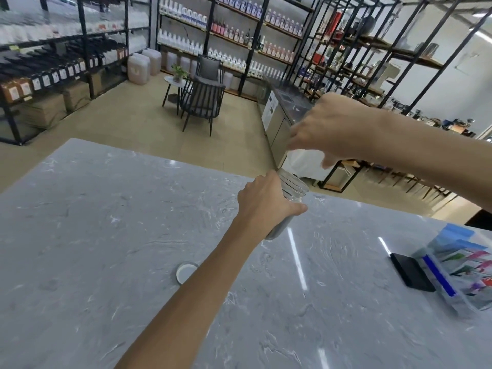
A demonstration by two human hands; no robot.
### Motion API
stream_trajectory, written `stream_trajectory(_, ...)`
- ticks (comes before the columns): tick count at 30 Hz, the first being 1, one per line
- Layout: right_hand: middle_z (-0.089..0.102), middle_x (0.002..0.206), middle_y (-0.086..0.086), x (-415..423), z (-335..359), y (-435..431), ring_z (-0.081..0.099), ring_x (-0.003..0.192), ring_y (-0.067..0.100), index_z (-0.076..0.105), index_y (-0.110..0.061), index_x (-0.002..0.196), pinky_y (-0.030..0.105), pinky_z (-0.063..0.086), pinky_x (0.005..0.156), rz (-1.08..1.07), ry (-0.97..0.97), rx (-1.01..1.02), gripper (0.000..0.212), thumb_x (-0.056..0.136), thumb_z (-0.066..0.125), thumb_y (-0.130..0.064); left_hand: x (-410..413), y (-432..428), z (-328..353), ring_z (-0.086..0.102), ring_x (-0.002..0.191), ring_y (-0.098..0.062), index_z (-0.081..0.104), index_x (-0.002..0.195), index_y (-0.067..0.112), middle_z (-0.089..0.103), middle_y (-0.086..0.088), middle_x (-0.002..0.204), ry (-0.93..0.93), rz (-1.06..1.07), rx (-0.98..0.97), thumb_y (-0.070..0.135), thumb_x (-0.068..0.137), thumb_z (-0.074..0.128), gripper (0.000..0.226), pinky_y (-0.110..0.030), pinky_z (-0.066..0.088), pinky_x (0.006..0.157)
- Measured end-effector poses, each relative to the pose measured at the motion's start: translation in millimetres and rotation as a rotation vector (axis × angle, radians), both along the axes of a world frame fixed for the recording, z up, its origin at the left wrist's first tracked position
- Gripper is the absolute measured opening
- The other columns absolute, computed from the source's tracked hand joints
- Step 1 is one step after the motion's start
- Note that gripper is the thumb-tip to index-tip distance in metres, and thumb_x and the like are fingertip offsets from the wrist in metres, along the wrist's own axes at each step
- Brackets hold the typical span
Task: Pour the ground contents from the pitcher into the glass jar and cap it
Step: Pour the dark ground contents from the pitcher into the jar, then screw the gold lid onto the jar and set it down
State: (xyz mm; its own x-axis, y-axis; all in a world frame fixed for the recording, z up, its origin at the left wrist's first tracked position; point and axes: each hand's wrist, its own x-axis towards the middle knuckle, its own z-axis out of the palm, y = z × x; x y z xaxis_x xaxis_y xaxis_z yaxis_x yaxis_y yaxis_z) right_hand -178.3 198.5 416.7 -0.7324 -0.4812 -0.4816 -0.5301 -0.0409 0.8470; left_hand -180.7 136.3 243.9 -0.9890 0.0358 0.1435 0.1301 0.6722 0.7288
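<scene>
My left hand (266,202) is wrapped around a clear glass jar (294,186). The jar is tilted, with its open threaded mouth pointing up and to the right and its base low near the grey marble table (106,209). Just above the jar's mouth, my right hand (335,126) grips a clear pitcher (288,110), which is tipped with its rim down toward the jar. The pitcher is transparent and blurred, so I cannot make out its contents. A round white jar lid (185,271) lies flat on the table beside my left forearm.
A black flat object (410,272) and a clear plastic box of colourful packets (458,272) sit at the table's right edge. Beyond the table are a tan floor, dark chairs with a small round table (199,99), and tall shelving with bottles.
</scene>
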Motion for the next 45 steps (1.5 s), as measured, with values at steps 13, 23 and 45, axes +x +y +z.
stream_trajectory(13,0.059,0.13,-0.015,-4.1,-6.1,13.0,0.065,0.101,0.018,0.037,-0.038,0.146,0.027,0.048,0.073,-0.036,-0.042,-0.191,0.081,0.077,0.071,-0.065,1.6,0.6,-4.2,0.063,0.1,-0.03,0.053,0.114,0.014,0.065,-0.005,0.11,-0.007,0.02,-0.028,0.06,0.071,0.081,0.07,-0.035,0.038,0.074)
stream_trajectory(23,0.055,0.137,-0.017,-16.7,-19.6,29.9,0.066,0.099,0.016,0.031,-0.042,0.149,0.026,0.046,0.067,-0.012,-0.036,-0.262,0.091,0.072,0.07,-0.072,2.0,1.6,-12.6,0.062,0.103,-0.031,0.052,0.12,0.014,0.063,-0.006,0.114,0.0,0.016,-0.052,0.059,0.071,0.083,0.073,-0.036,0.037,0.075)
stream_trajectory(45,0.057,0.135,-0.005,101.1,-388.4,108.4,0.062,0.118,0.006,0.046,-0.033,0.137,0.017,0.054,0.072,-1.129,-0.802,-2.327,0.091,0.057,0.087,-0.044,134.4,-131.1,-255.8,0.07,0.111,-0.009,0.062,0.124,0.039,0.073,0.013,0.116,-0.159,0.0,0.303,0.041,0.063,0.098,0.071,-0.038,0.056,0.096)
